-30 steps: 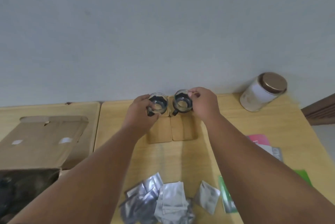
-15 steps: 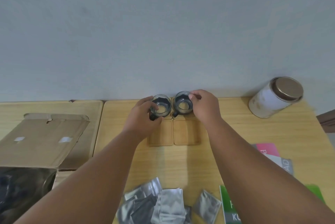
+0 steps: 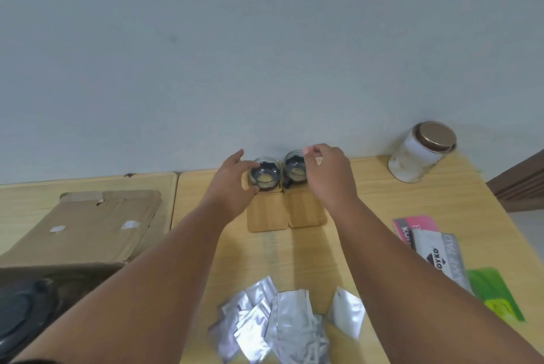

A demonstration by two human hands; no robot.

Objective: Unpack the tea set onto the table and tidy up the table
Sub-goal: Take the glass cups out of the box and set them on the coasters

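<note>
Left hand spread open, fingers curved beside the left glass cup without a clear grip, right hand loosely pinched above the right glass cup; both cups upright on wooden coasters at the table's far edge, foil sachets nearer.

Pale wooden table: coasters, foil sachets, tin canister, coloured packets, cardboard box.
</note>
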